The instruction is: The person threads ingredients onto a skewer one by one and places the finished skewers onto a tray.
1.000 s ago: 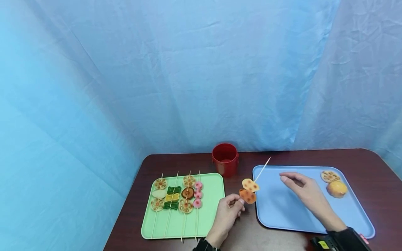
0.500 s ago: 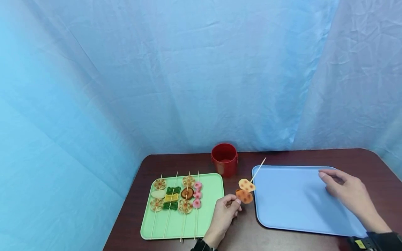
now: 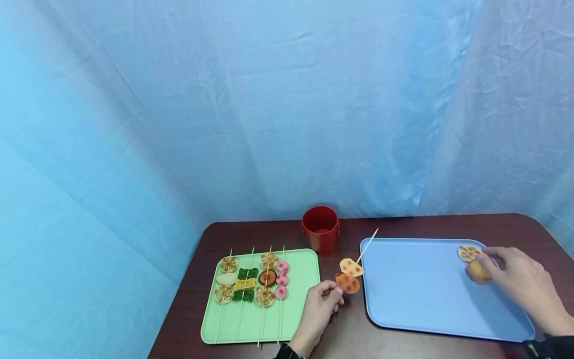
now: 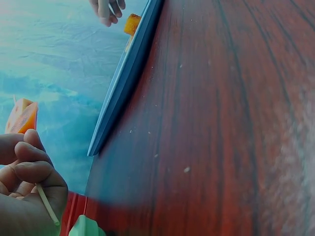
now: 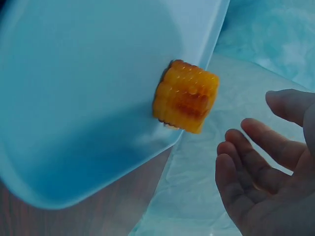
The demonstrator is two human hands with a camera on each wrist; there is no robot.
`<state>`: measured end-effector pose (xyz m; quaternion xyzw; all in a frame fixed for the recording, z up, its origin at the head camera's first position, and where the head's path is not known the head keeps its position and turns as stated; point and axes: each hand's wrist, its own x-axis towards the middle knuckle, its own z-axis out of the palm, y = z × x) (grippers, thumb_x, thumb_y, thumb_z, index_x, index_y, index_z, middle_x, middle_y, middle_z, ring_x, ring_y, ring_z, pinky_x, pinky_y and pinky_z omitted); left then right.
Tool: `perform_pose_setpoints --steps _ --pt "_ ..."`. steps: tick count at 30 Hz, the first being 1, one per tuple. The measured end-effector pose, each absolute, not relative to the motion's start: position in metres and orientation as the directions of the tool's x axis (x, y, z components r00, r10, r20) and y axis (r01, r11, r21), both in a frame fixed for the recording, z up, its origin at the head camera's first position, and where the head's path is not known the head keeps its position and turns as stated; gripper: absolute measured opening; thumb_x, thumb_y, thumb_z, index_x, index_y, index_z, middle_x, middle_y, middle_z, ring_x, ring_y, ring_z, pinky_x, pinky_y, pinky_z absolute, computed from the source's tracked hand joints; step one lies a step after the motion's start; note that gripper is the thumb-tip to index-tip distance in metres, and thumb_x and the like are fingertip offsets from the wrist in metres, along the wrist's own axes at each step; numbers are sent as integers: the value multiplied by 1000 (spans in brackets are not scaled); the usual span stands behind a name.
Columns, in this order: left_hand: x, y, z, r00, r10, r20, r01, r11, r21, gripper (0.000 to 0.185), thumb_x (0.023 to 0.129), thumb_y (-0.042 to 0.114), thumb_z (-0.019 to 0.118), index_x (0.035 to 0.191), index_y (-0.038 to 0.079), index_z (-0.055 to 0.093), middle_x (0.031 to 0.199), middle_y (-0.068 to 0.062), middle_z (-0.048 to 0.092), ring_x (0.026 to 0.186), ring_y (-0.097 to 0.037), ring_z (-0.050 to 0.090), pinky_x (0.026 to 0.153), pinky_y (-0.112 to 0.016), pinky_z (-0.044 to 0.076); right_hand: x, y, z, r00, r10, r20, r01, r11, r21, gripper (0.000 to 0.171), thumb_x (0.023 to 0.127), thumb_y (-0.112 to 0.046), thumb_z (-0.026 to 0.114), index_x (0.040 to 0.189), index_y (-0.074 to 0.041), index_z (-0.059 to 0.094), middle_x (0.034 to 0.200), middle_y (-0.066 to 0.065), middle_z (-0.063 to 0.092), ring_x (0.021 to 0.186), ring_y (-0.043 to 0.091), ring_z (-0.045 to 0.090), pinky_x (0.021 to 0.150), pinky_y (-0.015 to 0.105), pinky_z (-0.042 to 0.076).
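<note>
The left hand (image 3: 319, 309) pinches a thin wooden skewer (image 3: 366, 246) near its lower end, between the green tray (image 3: 299, 319) and the blue tray (image 3: 417, 299), with two orange slices (image 3: 349, 275) threaded on it. The stick looks light and stiff but easy to snap — best held low, close to the slices. The right hand (image 3: 522, 284) hangs open, fingers loosely spread, just beside a piece of corn (image 5: 186, 96) at the far right corner of the blue tray; it grips nothing. The corn looks firm, ridged and light, so its rounded sides offer the surest hold. From the head view the hand covers part of the corn, and the lotus slice (image 3: 468, 253) beside it is small — whether fingertips touch either is unclear.
</note>
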<state>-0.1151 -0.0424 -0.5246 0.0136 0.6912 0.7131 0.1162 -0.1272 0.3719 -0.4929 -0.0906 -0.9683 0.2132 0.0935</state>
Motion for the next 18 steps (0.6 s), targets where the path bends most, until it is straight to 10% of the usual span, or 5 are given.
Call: perform_pose_setpoints --steps 18 --pt "-114 -43 -526 -973 184 -142 -149 -26 989 24 99 7 63 99 -16 62 70 1 58 57 -6 46 50 -19 34 -128 376 -507 -963 265 -55 265 884 -386 52 93 -13 72 119 26 50 107 45 53 92 54 54 75 63 47"
